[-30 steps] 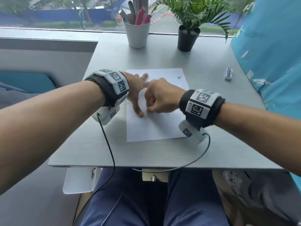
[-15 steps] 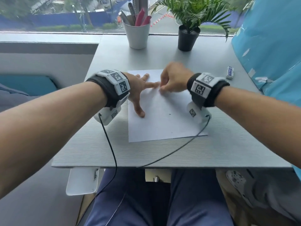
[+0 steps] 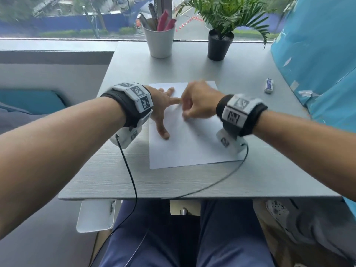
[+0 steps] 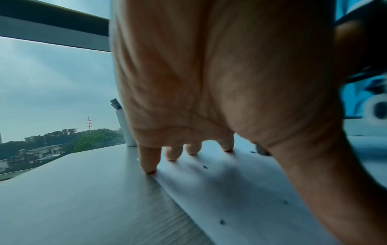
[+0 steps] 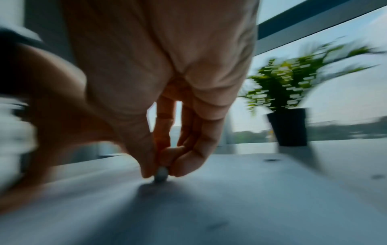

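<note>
A white sheet of paper lies on the grey table in front of me. My left hand rests on the sheet's left side with fingers spread and straight; in the left wrist view its fingertips press the paper near its edge. My right hand is curled over the upper middle of the sheet and blurred. Seen from the right wrist, its thumb and fingers pinch a small grey-white eraser piece whose tip touches the paper. Dark crumbs dot the sheet.
A white cup of pens and a black potted plant stand at the table's far edge by the window. A small white eraser lies at the right. A blue covered object borders the right side. Wrist cables trail over the front edge.
My right hand went from the sheet's middle to its far edge, then came back a little toward me, still pinching the small piece. The left hand has stayed put on the paper.
</note>
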Demonstrator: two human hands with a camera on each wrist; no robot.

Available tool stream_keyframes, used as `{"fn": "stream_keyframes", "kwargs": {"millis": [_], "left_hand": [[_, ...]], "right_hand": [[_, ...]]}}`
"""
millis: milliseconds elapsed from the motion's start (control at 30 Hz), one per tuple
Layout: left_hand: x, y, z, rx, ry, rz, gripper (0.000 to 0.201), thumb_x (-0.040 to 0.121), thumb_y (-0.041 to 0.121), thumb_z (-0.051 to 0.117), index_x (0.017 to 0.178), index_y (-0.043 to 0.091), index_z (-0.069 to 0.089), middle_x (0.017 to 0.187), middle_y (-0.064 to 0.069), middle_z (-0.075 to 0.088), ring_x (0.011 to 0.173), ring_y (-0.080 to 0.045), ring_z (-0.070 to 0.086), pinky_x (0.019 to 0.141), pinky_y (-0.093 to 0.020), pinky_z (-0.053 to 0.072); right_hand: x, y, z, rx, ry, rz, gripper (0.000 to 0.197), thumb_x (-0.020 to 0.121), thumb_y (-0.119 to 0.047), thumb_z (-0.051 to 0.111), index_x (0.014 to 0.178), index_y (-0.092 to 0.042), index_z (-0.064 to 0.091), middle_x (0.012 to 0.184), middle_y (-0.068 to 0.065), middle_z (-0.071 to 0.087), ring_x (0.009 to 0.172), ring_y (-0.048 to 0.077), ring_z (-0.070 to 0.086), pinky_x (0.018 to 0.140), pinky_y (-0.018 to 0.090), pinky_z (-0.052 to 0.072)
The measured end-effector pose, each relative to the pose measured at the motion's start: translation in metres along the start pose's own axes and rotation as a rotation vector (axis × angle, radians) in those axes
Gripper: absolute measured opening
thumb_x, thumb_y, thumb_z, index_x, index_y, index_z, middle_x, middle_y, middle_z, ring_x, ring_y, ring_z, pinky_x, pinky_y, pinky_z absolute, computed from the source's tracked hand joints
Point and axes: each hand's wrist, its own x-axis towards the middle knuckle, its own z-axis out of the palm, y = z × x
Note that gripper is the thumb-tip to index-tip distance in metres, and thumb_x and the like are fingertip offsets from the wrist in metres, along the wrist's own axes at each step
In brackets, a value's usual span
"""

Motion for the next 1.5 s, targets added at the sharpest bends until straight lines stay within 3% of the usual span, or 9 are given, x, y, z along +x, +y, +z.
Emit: {"fn": "stream_keyframes", "kwargs": {"millis": [100, 300, 467, 667, 833, 1033, 1200, 1367, 1500], "left_hand": [[-0.001, 0.0, -0.001, 0.02, -0.026, -0.006, 0.147, 0.051, 0.071, 0.084, 0.154, 0.043, -0.017, 0.163, 0.003, -0.028, 0.153, -0.024, -0.012, 0.122, -0.058, 0.01], [0.001, 0.001, -0.002, 0.018, -0.027, -0.008, 0.145, 0.051, 0.07, 0.085, 0.148, 0.053, -0.021, 0.164, 0.003, -0.026, 0.154, -0.025, -0.01, 0.119, -0.063, 0.015], [0.001, -0.001, -0.002, 0.04, -0.02, 0.002, 0.148, 0.048, 0.074, 0.083, 0.153, 0.044, -0.017, 0.163, 0.003, -0.027, 0.154, -0.025, -0.01, 0.122, -0.059, 0.01], [0.003, 0.0, -0.002, 0.01, -0.032, -0.015, 0.147, 0.048, 0.072, 0.085, 0.148, 0.053, -0.022, 0.163, 0.005, -0.027, 0.154, -0.024, -0.011, 0.119, -0.062, 0.013], [0.0, -0.001, -0.003, 0.019, -0.026, 0.022, 0.149, 0.047, 0.072, 0.085, 0.149, 0.051, -0.021, 0.163, 0.003, -0.028, 0.153, -0.027, -0.011, 0.12, -0.062, 0.011], [-0.001, 0.0, -0.002, 0.011, -0.04, -0.008, 0.146, 0.05, 0.069, 0.086, 0.148, 0.053, -0.022, 0.163, 0.006, -0.028, 0.153, -0.023, -0.012, 0.119, -0.063, 0.012], [-0.003, 0.0, -0.004, 0.023, -0.031, 0.004, 0.147, 0.05, 0.069, 0.086, 0.15, 0.05, -0.021, 0.162, 0.005, -0.029, 0.153, -0.024, -0.012, 0.121, -0.06, 0.01], [0.001, 0.002, -0.002, 0.021, -0.031, -0.011, 0.147, 0.049, 0.071, 0.085, 0.148, 0.054, -0.022, 0.164, 0.006, -0.026, 0.154, -0.023, -0.01, 0.12, -0.062, 0.013], [0.0, 0.001, -0.004, 0.022, -0.027, -0.01, 0.148, 0.049, 0.07, 0.085, 0.151, 0.048, -0.02, 0.164, 0.004, -0.026, 0.154, -0.025, -0.009, 0.121, -0.06, 0.012]], "right_hand": [[-0.023, -0.017, 0.015, 0.008, -0.162, -0.14, 0.012, 0.073, -0.022, 0.08, 0.066, -0.024, 0.071, 0.067, -0.011, 0.065, 0.065, 0.004, 0.063, 0.055, 0.016, 0.049], [0.014, 0.019, -0.018, 0.025, 0.064, 0.061, 0.009, 0.07, -0.022, 0.08, 0.066, -0.021, 0.072, 0.064, -0.002, 0.069, 0.057, 0.009, 0.062, 0.055, 0.021, 0.047], [-0.024, -0.016, 0.015, 0.015, -0.148, -0.142, 0.015, 0.072, -0.022, 0.078, 0.061, -0.025, 0.068, 0.063, -0.012, 0.064, 0.06, 0.003, 0.06, 0.053, 0.017, 0.048], [0.011, 0.015, -0.015, 0.004, 0.07, 0.052, 0.013, 0.072, -0.024, 0.08, 0.064, -0.023, 0.069, 0.062, -0.007, 0.062, 0.061, 0.009, 0.057, 0.058, 0.021, 0.043], [-0.032, -0.02, 0.017, 0.01, -0.167, -0.17, 0.01, 0.073, -0.024, 0.079, 0.066, -0.018, 0.073, 0.067, -0.01, 0.067, 0.065, 0.005, 0.062, 0.059, 0.021, 0.052], [0.007, 0.02, -0.012, 0.023, 0.083, 0.039, 0.011, 0.069, -0.024, 0.079, 0.063, -0.021, 0.07, 0.061, -0.006, 0.064, 0.059, 0.01, 0.06, 0.055, 0.021, 0.043], [-0.035, -0.015, 0.016, 0.014, -0.127, -0.166, 0.009, 0.072, -0.022, 0.079, 0.066, -0.018, 0.074, 0.065, -0.007, 0.067, 0.061, 0.005, 0.062, 0.055, 0.018, 0.05], [0.01, 0.019, -0.017, 0.047, 0.043, 0.045, 0.009, 0.07, -0.023, 0.081, 0.067, -0.018, 0.075, 0.058, -0.003, 0.066, 0.05, 0.006, 0.059, 0.054, 0.022, 0.046], [-0.019, -0.011, 0.008, 0.012, -0.028, -0.078, 0.016, 0.07, -0.02, 0.079, 0.059, -0.022, 0.067, 0.062, -0.009, 0.062, 0.058, 0.004, 0.057, 0.056, 0.022, 0.05]]}}
